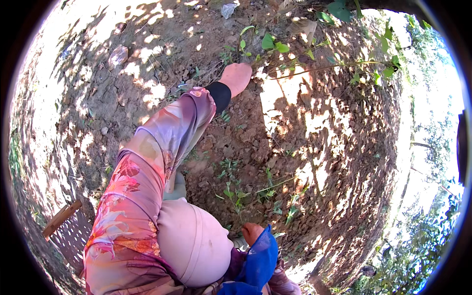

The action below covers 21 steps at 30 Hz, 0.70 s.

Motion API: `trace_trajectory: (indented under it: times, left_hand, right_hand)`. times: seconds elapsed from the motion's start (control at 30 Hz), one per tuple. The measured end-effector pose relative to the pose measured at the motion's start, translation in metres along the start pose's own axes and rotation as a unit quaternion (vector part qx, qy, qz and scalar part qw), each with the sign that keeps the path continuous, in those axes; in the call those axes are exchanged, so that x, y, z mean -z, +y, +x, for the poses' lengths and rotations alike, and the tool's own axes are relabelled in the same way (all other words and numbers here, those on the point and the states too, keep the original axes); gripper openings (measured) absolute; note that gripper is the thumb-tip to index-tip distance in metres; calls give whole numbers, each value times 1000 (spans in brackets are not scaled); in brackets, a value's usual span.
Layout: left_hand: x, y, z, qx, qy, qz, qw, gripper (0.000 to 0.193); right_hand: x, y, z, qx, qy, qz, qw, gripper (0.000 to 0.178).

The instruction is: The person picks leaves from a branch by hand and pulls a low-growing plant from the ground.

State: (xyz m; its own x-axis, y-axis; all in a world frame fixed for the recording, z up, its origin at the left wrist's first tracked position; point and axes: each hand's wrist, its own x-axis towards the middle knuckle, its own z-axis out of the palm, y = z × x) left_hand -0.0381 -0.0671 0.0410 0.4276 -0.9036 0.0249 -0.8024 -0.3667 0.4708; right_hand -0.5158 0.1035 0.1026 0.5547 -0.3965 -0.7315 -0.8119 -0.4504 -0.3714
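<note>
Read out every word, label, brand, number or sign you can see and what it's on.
None can be read.
The sleeve bears a floral print; the black cuff and blue cloth show no lettering.
The pale scrap near the top edge is too small to tell.

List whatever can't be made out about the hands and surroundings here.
All in the head view:
Left hand: its own back hides the fingertips and anything gripped.
Right hand: the blue cloth overlaps it; whether it holds anything can't be told.
Perforated panel: the floral sleeve covers part, so its full shape is unclear.
Foliage at right: partly washed out by glare, cut off by the lens rim.
</note>
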Motion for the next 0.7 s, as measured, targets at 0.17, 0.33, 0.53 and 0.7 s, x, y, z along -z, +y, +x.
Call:
trace_trajectory:
  times: [0.17, 0.33, 0.53, 0.7]
  left_hand:
    - [-31, -29, -35, -25, -57, 40, 997, 13]
    - [-50, -21, -36, -25, -69, 36, 997, 16]
    - [-66, -21, -29, 17, -106, 25, 994, 17]
    - [-30, -14, -31, 33, -225, -53, 972, 21]
  right_hand:
    - [-5, 9, 1, 27, 45, 15, 998, 16]
    - [-16, 15, 7, 29, 22, -21, 999, 18]
    - [12, -14, 17, 11, -7, -22, 1000, 21]
    - [55, -41, 51, 44, 118, -29, 992, 26]
